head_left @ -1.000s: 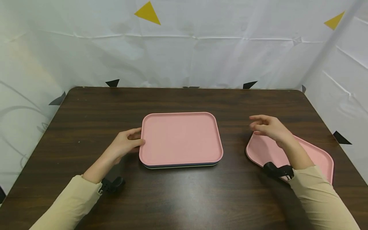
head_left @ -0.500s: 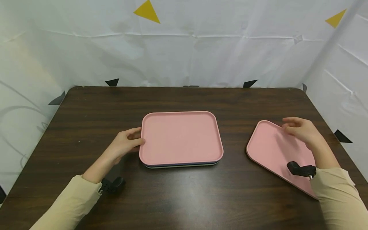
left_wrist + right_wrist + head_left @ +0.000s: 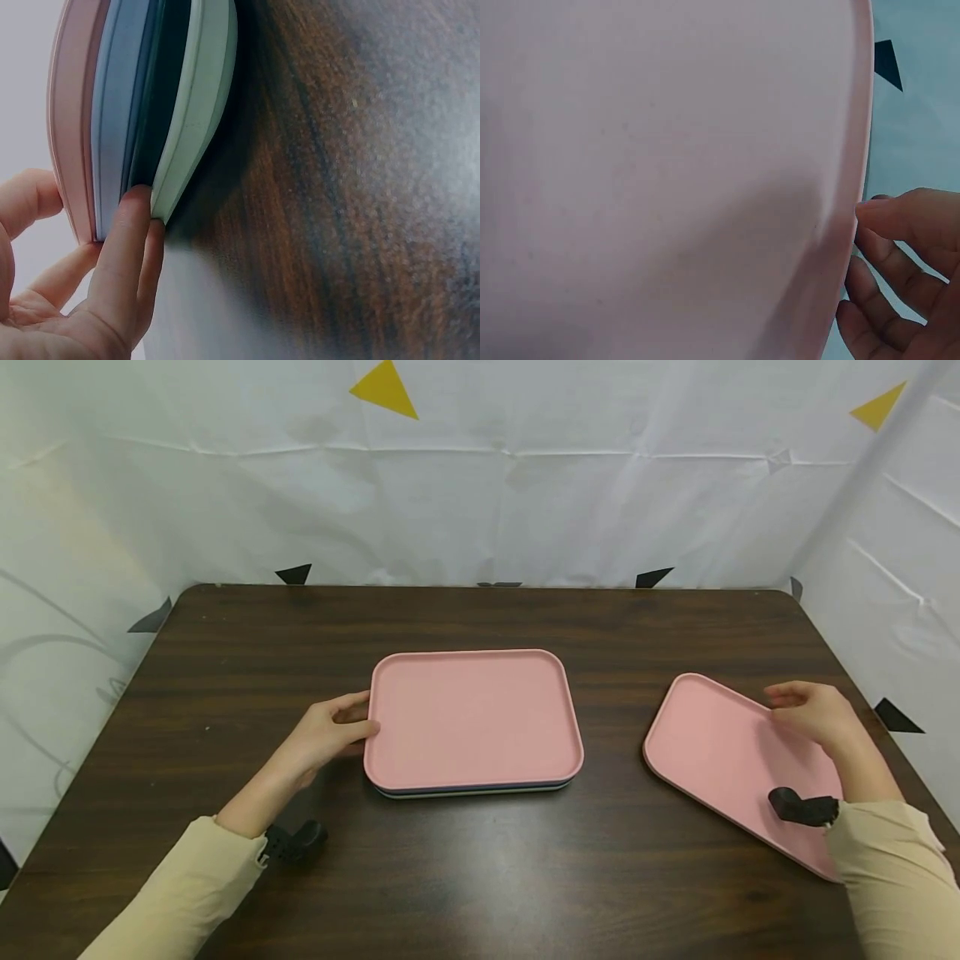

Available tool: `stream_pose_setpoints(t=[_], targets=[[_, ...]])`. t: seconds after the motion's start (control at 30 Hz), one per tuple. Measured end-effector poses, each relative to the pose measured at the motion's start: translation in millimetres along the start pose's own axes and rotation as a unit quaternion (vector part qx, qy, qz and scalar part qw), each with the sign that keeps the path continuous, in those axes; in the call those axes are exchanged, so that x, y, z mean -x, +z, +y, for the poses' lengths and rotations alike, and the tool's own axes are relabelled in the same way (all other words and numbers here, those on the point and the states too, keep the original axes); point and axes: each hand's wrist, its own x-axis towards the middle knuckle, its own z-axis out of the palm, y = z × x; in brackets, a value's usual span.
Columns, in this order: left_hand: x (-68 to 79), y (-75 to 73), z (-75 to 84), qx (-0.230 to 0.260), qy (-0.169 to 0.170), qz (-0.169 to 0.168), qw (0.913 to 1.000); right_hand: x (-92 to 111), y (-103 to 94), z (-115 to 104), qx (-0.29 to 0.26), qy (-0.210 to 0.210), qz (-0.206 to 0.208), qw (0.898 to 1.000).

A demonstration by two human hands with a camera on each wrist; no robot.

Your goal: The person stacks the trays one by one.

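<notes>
A stack of trays sits mid-table, a pink tray (image 3: 472,722) uppermost. The left wrist view shows its layers edge-on: the pink tray (image 3: 75,112), a blue tray (image 3: 116,127), a dark green tray (image 3: 162,97) and a light green tray (image 3: 199,112). My left hand (image 3: 322,735) holds the stack's left side, thumb at the top rim and fingers against the edges. At the right, a separate pink tray (image 3: 712,747) lies at a slant. My right hand (image 3: 817,718) pinches its far rim; in the right wrist view the thumb (image 3: 881,214) meets the rim, fingers outside it.
The dark wooden table (image 3: 480,877) has rounded back corners. A white sheet (image 3: 480,510) with yellow and black triangles hangs behind and along both sides. A black wrist device (image 3: 802,808) on the right arm hangs over the separate tray.
My right hand has moved rightward over the separate pink tray and down onto its far rim. The left hand and the stack have stayed in place.
</notes>
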Motion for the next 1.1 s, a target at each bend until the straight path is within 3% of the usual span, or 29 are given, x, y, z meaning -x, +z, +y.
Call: stream_pose_setpoints(t=[0.23,0.53,0.87,1.1], targets=[[-0.1,0.3,0.3,0.002,-0.003,0.001,1.0,-5,1.4,6,0.01,0.011,-0.018,1.0],[0.2,0.4,1.1,-0.001,-0.004,0.0,1.0,-8,6.1,-2,0.003,0.019,0.008,1.0],[0.4,0.0,0.5,0.001,-0.005,0.002,1.0,-20,15.0,-26,-0.038,0.031,0.015,0.999],[-0.7,0.5,-0.7,0.002,-0.005,0.003,1.0,-27,22.4,-48,-0.032,0.011,0.037,0.999]])
